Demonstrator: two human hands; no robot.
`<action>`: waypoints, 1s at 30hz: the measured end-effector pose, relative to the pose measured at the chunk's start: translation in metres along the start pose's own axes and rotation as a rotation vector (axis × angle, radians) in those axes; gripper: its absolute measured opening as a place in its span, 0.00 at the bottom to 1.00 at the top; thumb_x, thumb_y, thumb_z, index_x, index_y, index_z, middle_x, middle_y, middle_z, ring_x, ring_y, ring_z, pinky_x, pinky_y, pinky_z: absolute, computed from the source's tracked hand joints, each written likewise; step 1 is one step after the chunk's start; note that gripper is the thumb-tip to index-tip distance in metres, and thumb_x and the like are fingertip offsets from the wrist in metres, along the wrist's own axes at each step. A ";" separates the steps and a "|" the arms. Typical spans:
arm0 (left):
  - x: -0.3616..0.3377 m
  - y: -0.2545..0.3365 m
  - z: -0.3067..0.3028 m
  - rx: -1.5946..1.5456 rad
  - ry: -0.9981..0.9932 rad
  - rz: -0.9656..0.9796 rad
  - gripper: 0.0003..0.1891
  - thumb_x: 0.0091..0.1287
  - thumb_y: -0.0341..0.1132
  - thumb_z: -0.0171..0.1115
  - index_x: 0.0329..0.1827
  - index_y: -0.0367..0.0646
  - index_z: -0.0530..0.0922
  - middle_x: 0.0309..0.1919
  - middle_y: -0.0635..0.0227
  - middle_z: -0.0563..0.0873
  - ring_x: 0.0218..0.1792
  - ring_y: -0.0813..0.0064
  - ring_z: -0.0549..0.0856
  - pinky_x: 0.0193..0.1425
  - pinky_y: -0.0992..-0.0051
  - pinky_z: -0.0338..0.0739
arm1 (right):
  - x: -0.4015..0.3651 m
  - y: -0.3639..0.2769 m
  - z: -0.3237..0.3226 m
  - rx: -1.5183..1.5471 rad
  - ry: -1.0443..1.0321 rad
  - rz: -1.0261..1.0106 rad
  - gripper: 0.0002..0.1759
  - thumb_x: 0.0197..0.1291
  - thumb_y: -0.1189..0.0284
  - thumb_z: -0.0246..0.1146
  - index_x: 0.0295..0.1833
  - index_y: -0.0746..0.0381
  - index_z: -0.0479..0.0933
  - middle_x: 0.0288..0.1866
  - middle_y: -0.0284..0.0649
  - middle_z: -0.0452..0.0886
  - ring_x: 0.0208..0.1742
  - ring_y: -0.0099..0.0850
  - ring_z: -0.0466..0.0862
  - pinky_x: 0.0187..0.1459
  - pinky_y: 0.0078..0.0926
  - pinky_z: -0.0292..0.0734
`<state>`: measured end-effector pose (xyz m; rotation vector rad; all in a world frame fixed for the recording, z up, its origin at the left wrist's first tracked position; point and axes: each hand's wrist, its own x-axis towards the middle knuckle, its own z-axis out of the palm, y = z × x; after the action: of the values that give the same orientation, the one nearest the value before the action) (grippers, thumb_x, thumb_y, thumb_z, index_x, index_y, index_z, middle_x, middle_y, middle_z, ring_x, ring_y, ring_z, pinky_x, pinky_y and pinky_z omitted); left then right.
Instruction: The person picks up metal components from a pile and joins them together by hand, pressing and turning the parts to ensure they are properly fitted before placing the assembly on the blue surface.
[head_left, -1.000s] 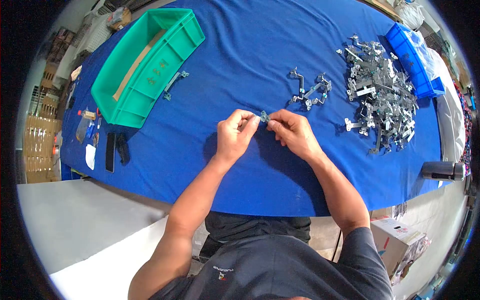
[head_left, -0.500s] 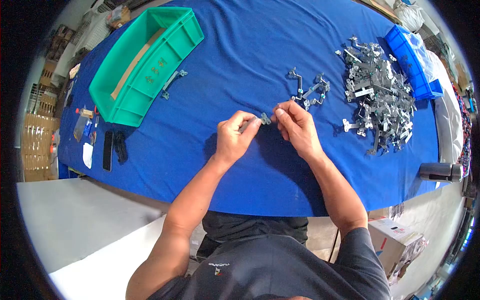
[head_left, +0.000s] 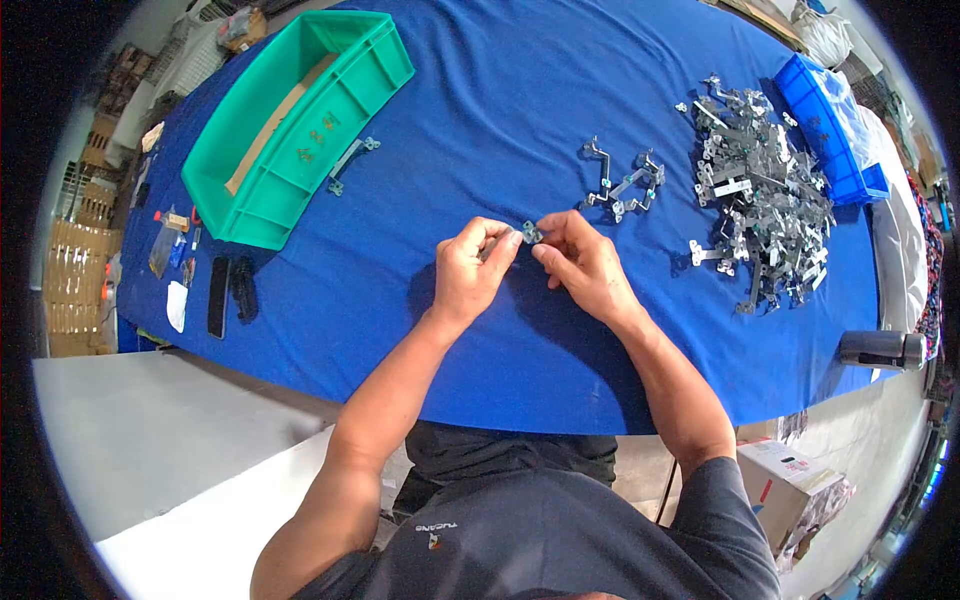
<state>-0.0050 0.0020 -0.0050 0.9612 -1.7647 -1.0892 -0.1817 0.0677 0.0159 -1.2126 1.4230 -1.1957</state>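
Observation:
Between finger and thumb, my left hand (head_left: 468,272) grips a small metal bracket (head_left: 530,232); most of its bar is covered by the fingers, and its lobed end sticks out to the right. My right hand (head_left: 592,268) is closed in a pinch right at that end, thumb below and forefinger above. Whatever small piece may be in its fingertips is too tiny to make out. Beyond the right hand, a few similar metal brackets (head_left: 606,182) with green spots lie on the blue cloth (head_left: 480,120).
A large heap of metal brackets (head_left: 765,190) lies at the right, before a blue bin (head_left: 815,120). A green crate (head_left: 290,190) stands at left with a lone bracket (head_left: 352,160) beside it. A black phone (head_left: 218,298) and a dark tumbler (head_left: 880,349) sit near the edges.
My right hand has moved slightly left and down, its fingertips now meeting the bracket's end, where before there was a gap. My left hand has barely moved.

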 end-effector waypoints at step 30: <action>-0.001 -0.002 -0.002 -0.127 0.051 -0.040 0.06 0.73 0.29 0.67 0.39 0.35 0.82 0.23 0.78 0.82 0.26 0.93 0.74 0.28 0.83 0.68 | 0.000 -0.005 -0.005 -0.112 -0.066 0.046 0.11 0.73 0.70 0.62 0.51 0.67 0.83 0.32 0.37 0.86 0.29 0.22 0.83 0.31 0.25 0.78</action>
<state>-0.0026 0.0014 -0.0067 0.9411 -1.6217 -1.1771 -0.1860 0.0678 0.0214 -1.2769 1.4768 -1.0475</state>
